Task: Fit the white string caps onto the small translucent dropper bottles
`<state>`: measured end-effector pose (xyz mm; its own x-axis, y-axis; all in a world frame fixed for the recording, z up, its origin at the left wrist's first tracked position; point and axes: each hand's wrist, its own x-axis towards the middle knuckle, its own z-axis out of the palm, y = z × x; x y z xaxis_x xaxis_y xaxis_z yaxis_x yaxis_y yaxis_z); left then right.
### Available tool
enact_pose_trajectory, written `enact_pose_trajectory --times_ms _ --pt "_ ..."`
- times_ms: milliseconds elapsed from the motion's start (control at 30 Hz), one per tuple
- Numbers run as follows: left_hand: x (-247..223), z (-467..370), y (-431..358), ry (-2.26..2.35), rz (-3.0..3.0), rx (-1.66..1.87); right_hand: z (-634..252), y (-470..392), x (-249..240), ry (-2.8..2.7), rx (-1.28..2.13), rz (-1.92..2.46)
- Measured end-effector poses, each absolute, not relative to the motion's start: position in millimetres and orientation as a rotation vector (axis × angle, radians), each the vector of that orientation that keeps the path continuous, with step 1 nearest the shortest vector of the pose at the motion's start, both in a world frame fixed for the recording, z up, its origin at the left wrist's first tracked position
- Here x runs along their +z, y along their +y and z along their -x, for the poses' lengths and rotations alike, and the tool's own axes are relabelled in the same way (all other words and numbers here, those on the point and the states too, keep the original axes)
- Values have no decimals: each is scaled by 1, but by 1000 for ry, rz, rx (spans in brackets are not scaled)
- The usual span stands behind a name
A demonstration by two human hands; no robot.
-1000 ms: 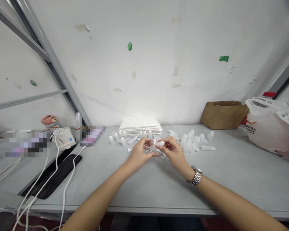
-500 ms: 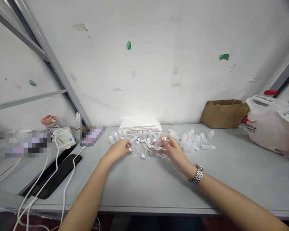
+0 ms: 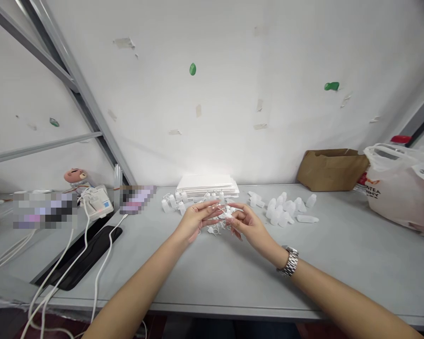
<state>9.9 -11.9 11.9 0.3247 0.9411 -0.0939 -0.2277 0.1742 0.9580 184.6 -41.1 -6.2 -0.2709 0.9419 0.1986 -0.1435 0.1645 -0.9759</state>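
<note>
My left hand (image 3: 198, 220) and my right hand (image 3: 249, 223) meet over the middle of the table. My right hand is closed round a small translucent plastic bottle (image 3: 228, 214), mostly hidden by the fingers. The fingertips of my left hand pinch a small white cap with a thin strap (image 3: 223, 210) at the bottle's top; whether the cap is seated cannot be made out. Below the hands lie loose white caps with looped straps (image 3: 215, 230). To the right is a group of uncapped translucent bottles (image 3: 279, 212); to the left stand several capped bottles (image 3: 165, 205).
A stack of white sheets or boards (image 3: 207, 182) lies against the wall. At right are a brown paper bag (image 3: 330, 170) and a white plastic bag (image 3: 395, 188). White cables (image 3: 98, 268), a power strip (image 3: 97, 202) and a black object (image 3: 88, 261) lie at left.
My left hand has moved right with the white cap, up to my right hand and the bottle. Half a second ago the hands were apart. The view has shifted slightly.
</note>
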Motion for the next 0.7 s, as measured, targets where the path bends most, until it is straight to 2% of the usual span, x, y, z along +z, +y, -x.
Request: enact_pose_trajectory --times_ms 700 --pt "4 -13 -11 853 -1004 997 -183 -44 -9 -1488 1162 963"
